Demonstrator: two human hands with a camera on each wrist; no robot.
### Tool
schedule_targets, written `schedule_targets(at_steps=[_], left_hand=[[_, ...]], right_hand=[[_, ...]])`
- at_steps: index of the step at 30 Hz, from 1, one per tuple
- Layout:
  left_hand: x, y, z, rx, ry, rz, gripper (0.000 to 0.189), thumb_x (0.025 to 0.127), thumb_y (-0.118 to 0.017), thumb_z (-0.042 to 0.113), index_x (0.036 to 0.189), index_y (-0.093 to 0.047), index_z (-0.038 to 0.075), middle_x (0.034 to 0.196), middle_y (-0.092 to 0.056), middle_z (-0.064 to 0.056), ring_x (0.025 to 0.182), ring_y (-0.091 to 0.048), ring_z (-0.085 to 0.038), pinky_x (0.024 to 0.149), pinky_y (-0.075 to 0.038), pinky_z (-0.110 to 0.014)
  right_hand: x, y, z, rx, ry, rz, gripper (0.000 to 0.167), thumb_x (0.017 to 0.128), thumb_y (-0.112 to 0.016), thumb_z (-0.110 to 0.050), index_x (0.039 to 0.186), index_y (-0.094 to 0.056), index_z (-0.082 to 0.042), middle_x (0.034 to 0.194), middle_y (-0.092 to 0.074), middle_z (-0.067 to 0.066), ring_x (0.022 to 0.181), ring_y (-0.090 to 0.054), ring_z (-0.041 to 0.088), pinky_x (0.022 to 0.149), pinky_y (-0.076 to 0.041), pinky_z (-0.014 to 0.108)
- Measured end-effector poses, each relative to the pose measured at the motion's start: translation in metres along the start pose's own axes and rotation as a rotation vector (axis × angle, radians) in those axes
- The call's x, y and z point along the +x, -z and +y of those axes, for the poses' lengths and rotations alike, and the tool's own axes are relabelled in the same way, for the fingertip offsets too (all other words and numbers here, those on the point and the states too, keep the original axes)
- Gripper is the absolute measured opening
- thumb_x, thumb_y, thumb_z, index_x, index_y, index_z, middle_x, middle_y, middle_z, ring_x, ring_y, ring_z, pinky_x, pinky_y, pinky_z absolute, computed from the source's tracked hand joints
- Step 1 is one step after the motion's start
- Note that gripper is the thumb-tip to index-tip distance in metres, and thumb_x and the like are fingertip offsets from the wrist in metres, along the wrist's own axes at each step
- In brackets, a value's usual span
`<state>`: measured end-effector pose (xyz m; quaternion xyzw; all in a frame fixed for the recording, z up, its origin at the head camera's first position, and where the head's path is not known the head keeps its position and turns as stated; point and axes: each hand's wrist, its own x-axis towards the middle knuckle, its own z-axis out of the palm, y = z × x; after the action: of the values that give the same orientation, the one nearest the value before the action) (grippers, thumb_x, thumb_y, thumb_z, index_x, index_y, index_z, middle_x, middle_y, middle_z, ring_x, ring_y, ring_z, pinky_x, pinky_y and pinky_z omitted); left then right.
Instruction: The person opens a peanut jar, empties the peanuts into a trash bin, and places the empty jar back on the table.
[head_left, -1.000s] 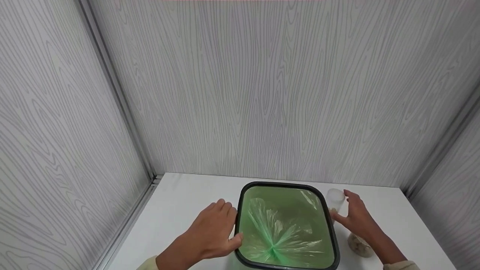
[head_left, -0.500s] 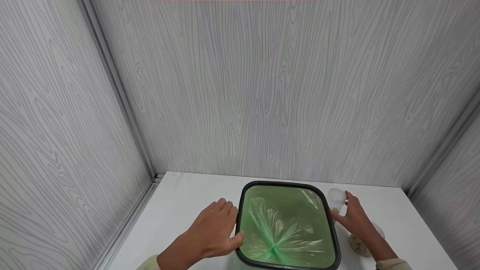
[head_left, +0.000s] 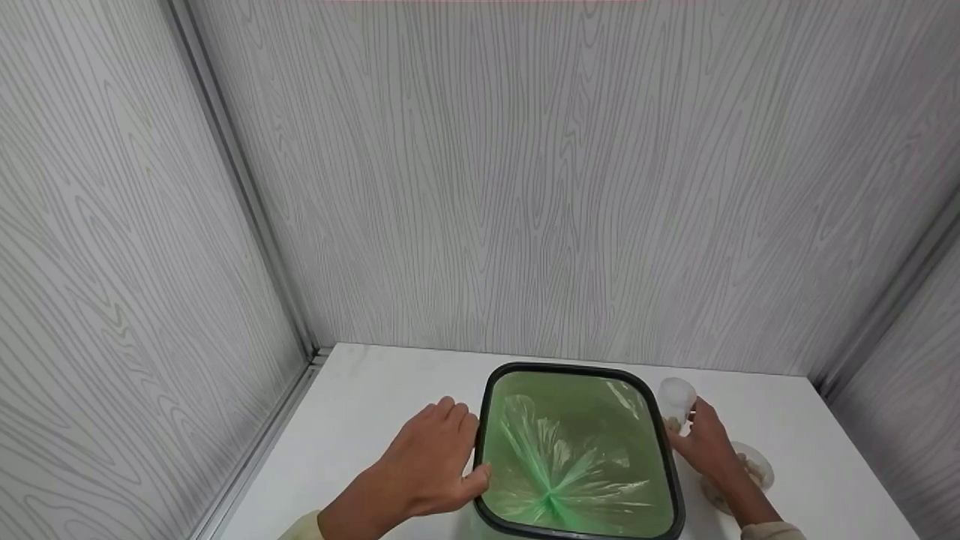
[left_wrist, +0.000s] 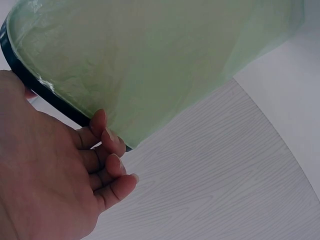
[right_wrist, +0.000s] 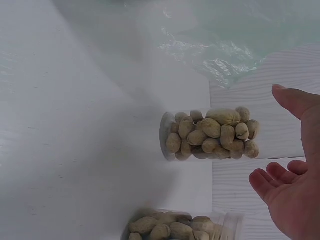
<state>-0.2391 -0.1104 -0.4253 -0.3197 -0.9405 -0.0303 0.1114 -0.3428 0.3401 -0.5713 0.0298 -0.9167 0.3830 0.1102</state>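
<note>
A bin (head_left: 679, 487) with a black rim and a green plastic bag inside stands in front of me. My left hand (head_left: 427, 461) grips its left rim, the thumb over the edge and the fingers (left_wrist: 115, 165) loosely curled on the other side. To the right of the bin is a clear cylindrical container (head_left: 677, 395) of shelled-looking brown nuts (right_wrist: 212, 132). Around it is my right hand (head_left: 705, 442), thumb and fingers (right_wrist: 280, 177) spread apart. In the right wrist view a gap shows between the hand and the nuts; whether it touches the clear upper wall I cannot tell.
A second clear container (head_left: 754, 465) of similar nuts stands nearer, partly hidden by my right forearm. Everything rests on a white table (head_left: 375, 390), enclosed by wood-grain panels (head_left: 480, 187) at the back and sides.
My right hand has shifted slightly down along the container, and more of the second container shows beside the forearm. The left hand stays on the bin's rim.
</note>
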Motion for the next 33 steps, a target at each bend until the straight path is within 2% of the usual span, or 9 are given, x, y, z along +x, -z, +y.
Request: schedule_targets(at_steps=[6, 13, 19, 25, 28, 33], left_hand=[[0.001, 0.0, -0.001, 0.03, -0.006, -0.002, 0.039, 0.096, -0.05, 0.049, 0.098, -0.056, 0.01, 0.089, -0.049, 0.0, 0.083, -0.038, -0.015, 0.081, -0.041, -0.031], [0.0, 0.001, 0.0, 0.055, -0.017, 0.012, 0.039, 0.096, -0.05, 0.048, 0.098, -0.056, 0.01, 0.089, -0.049, 0.0, 0.083, -0.037, -0.015, 0.08, -0.04, -0.03], [-0.001, 0.001, 0.001, 0.09, -0.033, 0.048, 0.037, 0.095, -0.052, 0.047, 0.096, -0.056, 0.01, 0.087, -0.047, 0.0, 0.08, -0.034, -0.014, 0.077, -0.037, -0.028], [-0.001, 0.001, 0.002, 0.119, -0.042, 0.066, 0.038, 0.095, -0.052, 0.048, 0.095, -0.056, 0.01, 0.087, -0.048, -0.001, 0.08, -0.034, -0.015, 0.077, -0.038, -0.028], [-0.001, 0.001, 0.001, 0.12, -0.038, 0.054, 0.04, 0.095, -0.051, 0.049, 0.097, -0.056, 0.009, 0.088, -0.049, -0.001, 0.081, -0.035, -0.015, 0.078, -0.038, -0.029], [0.0, 0.001, 0.001, 0.106, -0.033, 0.04, 0.042, 0.095, -0.05, 0.049, 0.099, -0.056, 0.008, 0.088, -0.049, -0.002, 0.082, -0.035, -0.015, 0.078, -0.038, -0.029]], right_hand=[[-0.001, -0.006, 0.004, 0.013, -0.057, -0.025, 0.069, 0.093, -0.075, -0.024, 0.141, -0.042, 0.013, 0.136, -0.053, 0.033, 0.124, -0.059, 0.046, 0.105, -0.049, 0.059], [-0.004, -0.012, 0.006, 0.001, -0.074, 0.006, 0.064, 0.094, -0.072, -0.018, 0.138, -0.042, 0.017, 0.133, -0.054, 0.037, 0.12, -0.061, 0.049, 0.1, -0.052, 0.057], [-0.004, -0.018, 0.009, -0.022, -0.085, 0.03, 0.051, 0.091, -0.071, -0.014, 0.126, -0.048, 0.016, 0.118, -0.058, 0.031, 0.11, -0.063, 0.042, 0.091, -0.052, 0.049], [-0.004, -0.023, 0.013, -0.052, -0.057, 0.074, 0.051, 0.091, -0.071, -0.013, 0.127, -0.052, 0.017, 0.112, -0.062, 0.031, 0.099, -0.062, 0.036, 0.083, -0.05, 0.043], [-0.004, -0.025, 0.015, -0.049, -0.041, 0.096, 0.049, 0.09, -0.071, -0.012, 0.126, -0.053, 0.016, 0.112, -0.063, 0.031, 0.1, -0.062, 0.038, 0.084, -0.05, 0.044], [-0.004, -0.026, 0.017, -0.045, -0.032, 0.104, 0.049, 0.092, -0.071, -0.014, 0.127, -0.052, 0.015, 0.117, -0.065, 0.033, 0.111, -0.064, 0.046, 0.092, -0.052, 0.052]])
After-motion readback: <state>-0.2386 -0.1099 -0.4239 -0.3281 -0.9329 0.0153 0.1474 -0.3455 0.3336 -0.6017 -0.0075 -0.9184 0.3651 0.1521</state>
